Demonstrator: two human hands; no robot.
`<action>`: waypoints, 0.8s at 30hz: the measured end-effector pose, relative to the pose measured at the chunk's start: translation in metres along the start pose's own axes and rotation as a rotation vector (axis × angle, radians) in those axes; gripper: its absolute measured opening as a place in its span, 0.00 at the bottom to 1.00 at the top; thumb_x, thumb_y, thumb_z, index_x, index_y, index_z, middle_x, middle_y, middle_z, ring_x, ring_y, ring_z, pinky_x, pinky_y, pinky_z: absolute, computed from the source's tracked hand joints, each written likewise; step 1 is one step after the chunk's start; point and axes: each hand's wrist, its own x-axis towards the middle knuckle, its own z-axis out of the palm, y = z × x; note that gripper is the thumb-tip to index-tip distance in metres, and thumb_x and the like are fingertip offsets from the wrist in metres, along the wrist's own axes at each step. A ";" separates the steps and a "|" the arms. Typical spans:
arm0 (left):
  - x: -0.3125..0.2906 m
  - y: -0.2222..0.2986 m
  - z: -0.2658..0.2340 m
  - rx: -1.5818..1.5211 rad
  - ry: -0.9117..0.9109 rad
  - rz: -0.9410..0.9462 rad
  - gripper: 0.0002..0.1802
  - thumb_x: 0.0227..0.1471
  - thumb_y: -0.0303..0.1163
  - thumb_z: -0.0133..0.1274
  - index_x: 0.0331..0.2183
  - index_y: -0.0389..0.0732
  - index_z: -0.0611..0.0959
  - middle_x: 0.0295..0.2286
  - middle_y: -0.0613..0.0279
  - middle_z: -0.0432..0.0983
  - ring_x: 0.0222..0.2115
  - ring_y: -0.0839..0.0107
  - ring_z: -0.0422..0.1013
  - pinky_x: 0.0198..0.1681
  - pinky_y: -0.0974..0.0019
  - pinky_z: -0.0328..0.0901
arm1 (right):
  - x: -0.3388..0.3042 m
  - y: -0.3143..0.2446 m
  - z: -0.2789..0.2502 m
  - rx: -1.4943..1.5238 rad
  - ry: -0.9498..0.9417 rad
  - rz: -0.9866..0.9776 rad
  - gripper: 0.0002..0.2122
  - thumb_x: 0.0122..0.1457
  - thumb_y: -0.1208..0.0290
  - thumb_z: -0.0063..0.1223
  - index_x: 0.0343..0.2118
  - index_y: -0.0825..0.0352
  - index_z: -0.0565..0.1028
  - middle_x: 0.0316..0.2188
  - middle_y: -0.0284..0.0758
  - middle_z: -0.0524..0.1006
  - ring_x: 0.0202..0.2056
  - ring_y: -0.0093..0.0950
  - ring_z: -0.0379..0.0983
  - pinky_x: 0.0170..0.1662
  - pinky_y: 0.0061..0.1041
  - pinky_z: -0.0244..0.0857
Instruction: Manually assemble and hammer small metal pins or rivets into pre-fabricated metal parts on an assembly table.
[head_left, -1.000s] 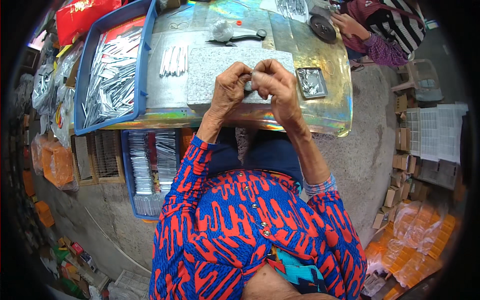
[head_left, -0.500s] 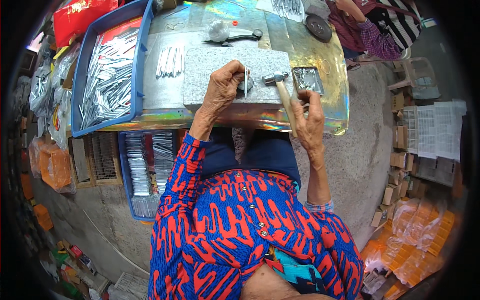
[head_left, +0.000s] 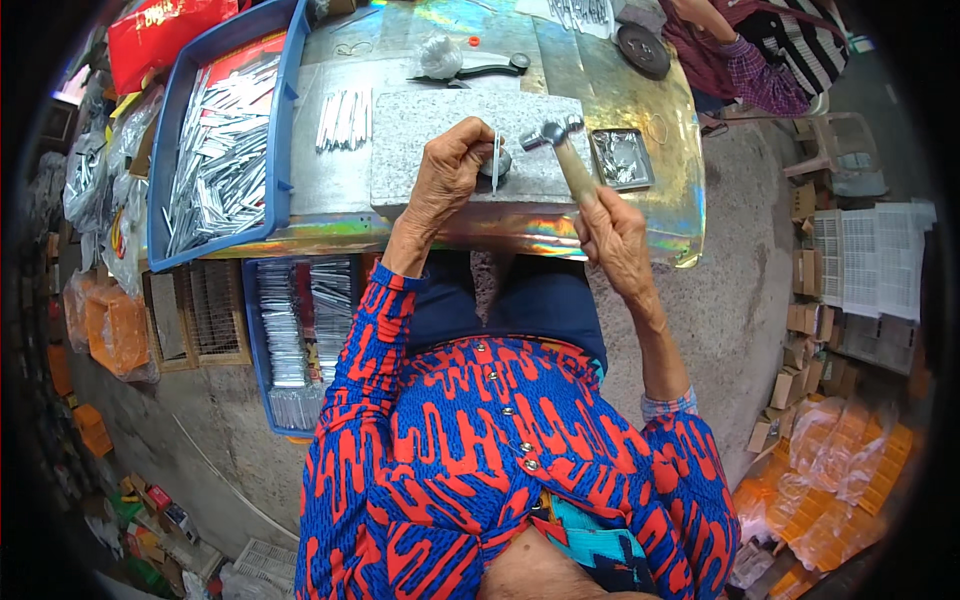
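Observation:
My left hand (head_left: 448, 175) is closed in a pinch over the pale grey stone block (head_left: 415, 125). Between its fingers a thin silver metal strip (head_left: 496, 170) stands roughly upright in the picture, beside a dark round piece (head_left: 488, 164) partly hidden by the fingers. A hammer (head_left: 572, 172) is in my right hand (head_left: 617, 238), which wraps the lower part of its light handle. The hammer's metal head hangs above the block's right side, apart from the strip. Close to the right hand sits a small dark tray (head_left: 648, 182) with small shiny metal parts.
Several silver strips (head_left: 345, 120) lie left of the block. A blue crate (head_left: 283, 140) full of strips stands at the table's left; another blue crate (head_left: 258, 375) is below. Pliers-like black tool (head_left: 480, 72) lies behind the block. Another person's sleeve (head_left: 760, 75) shows at far right.
My right hand has closed around the hammer handle and lifted the head off the block, turning it. The left hand keeps the strip in nearly the same place.

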 end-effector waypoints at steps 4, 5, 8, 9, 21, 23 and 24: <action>0.001 -0.002 -0.001 0.022 -0.002 -0.002 0.03 0.50 0.24 0.48 0.27 0.35 0.74 0.24 0.68 0.73 0.28 0.83 0.67 0.31 0.78 0.62 | 0.005 -0.039 0.002 -0.497 0.099 -0.515 0.07 0.58 0.73 0.43 0.33 0.72 0.68 0.16 0.34 0.67 0.16 0.23 0.65 0.18 0.24 0.56; 0.002 -0.002 0.002 0.013 -0.007 0.000 0.03 0.50 0.24 0.48 0.27 0.35 0.74 0.24 0.68 0.73 0.28 0.83 0.67 0.31 0.78 0.62 | 0.004 -0.049 0.000 -0.628 0.128 -0.674 0.06 0.57 0.75 0.44 0.34 0.72 0.68 0.18 0.36 0.68 0.18 0.25 0.67 0.19 0.25 0.57; -0.002 -0.001 -0.002 -0.021 -0.001 -0.054 0.03 0.51 0.25 0.48 0.27 0.35 0.74 0.23 0.68 0.73 0.28 0.83 0.67 0.31 0.78 0.63 | -0.012 -0.083 0.006 -0.611 0.186 -0.732 0.08 0.55 0.76 0.47 0.37 0.73 0.68 0.23 0.40 0.72 0.20 0.30 0.70 0.22 0.25 0.61; -0.003 -0.003 -0.003 -0.003 0.007 -0.042 0.03 0.51 0.25 0.48 0.27 0.35 0.74 0.24 0.67 0.74 0.28 0.82 0.67 0.31 0.78 0.63 | -0.017 -0.088 0.009 -0.579 0.251 -0.794 0.09 0.55 0.76 0.47 0.38 0.74 0.68 0.24 0.41 0.72 0.21 0.32 0.71 0.23 0.24 0.63; -0.001 0.005 -0.002 0.064 -0.006 0.011 0.02 0.50 0.23 0.47 0.27 0.35 0.74 0.25 0.64 0.75 0.28 0.81 0.68 0.30 0.76 0.63 | -0.001 -0.039 -0.001 -0.770 0.271 -0.655 0.06 0.55 0.70 0.47 0.29 0.68 0.66 0.14 0.42 0.67 0.15 0.37 0.66 0.16 0.31 0.55; 0.000 0.005 -0.003 0.068 -0.005 0.031 0.02 0.50 0.23 0.47 0.27 0.35 0.74 0.25 0.64 0.75 0.28 0.81 0.68 0.30 0.76 0.63 | 0.006 -0.016 -0.006 -0.607 0.210 -0.414 0.08 0.57 0.69 0.46 0.29 0.69 0.67 0.13 0.39 0.66 0.13 0.30 0.65 0.15 0.28 0.54; 0.000 0.006 -0.001 0.058 -0.010 0.015 0.02 0.50 0.23 0.47 0.27 0.35 0.74 0.25 0.64 0.75 0.28 0.81 0.68 0.30 0.77 0.63 | 0.008 -0.003 -0.005 -0.476 0.216 -0.368 0.11 0.59 0.67 0.43 0.25 0.69 0.66 0.11 0.33 0.64 0.12 0.21 0.61 0.14 0.23 0.51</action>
